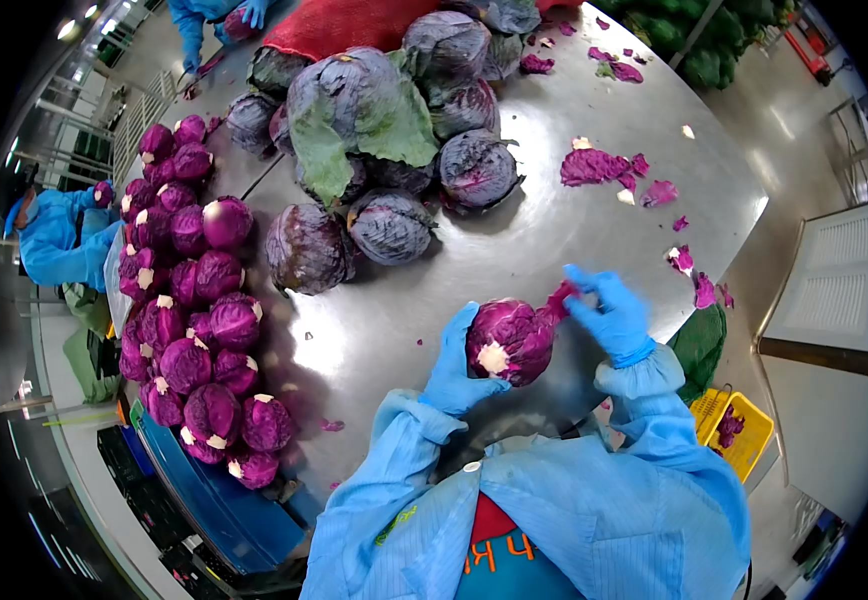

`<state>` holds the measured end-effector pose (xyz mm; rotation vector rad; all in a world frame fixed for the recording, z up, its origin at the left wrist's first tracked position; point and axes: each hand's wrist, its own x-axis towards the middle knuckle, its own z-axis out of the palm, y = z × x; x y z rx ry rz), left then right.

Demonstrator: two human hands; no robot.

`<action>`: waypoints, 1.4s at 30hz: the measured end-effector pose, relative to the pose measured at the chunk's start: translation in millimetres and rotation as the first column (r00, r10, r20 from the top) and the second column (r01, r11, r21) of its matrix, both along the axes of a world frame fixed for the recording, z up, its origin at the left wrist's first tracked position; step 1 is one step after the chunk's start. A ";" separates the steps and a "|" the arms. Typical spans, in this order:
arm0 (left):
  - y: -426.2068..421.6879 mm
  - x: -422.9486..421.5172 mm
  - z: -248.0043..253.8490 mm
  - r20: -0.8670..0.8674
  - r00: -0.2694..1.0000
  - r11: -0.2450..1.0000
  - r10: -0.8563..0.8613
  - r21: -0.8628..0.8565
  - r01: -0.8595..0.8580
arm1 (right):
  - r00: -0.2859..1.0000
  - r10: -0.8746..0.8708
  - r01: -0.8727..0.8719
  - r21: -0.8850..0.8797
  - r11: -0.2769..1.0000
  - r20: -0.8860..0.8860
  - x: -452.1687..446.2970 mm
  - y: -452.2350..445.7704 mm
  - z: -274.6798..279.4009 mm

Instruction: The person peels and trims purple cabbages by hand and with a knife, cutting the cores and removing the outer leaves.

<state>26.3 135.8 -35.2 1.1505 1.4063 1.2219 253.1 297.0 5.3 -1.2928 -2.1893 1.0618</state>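
A red cabbage (519, 340) with a pale cut stem rests in my left hand (454, 370), whose blue-gloved fingers wrap round its left side and underside. At its upper right, my right hand (609, 315), also gloved and slightly blurred, pinches a torn purple cabbage leaf (560, 300) that extends from the head. Trimmed red cabbages (186, 366) with pale stem ends lie piled along the table's left side. Beyond my hands sit darker, untrimmed cabbages (390, 225), one under large green outer leaves (394, 130).
Leaf scraps (594, 167) are scattered over the right of the metal table (514, 250). A yellow basket (749, 440) with purple leaves stands off the right edge. A red mesh sack (344, 25) lies at the back. Co-workers in blue sleeves (64, 235) work at the left and far side.
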 end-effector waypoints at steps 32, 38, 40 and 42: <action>46.7 18.8 6.6 -0.173 0.984 0.995 -0.044 -0.095 0.028 | 0.947 0.207 -0.294 -0.405 0.866 -0.247 79.7 -7.5 -10.9; 39.3 26.9 2.0 -0.178 0.984 0.997 0.019 -0.074 -0.033 | 0.911 -0.404 0.389 0.159 0.908 0.081 132.8 -5.3 -53.5; 37.0 33.7 2.7 -0.257 0.964 0.993 0.072 -0.068 -0.092 | 0.868 -0.496 0.489 -0.174 0.855 0.006 83.8 -17.0 -8.0; 36.5 49.8 10.4 -0.376 0.913 0.980 0.158 -0.050 -0.190 | 0.941 -0.339 0.311 -0.405 0.860 0.003 43.5 -38.3 -4.6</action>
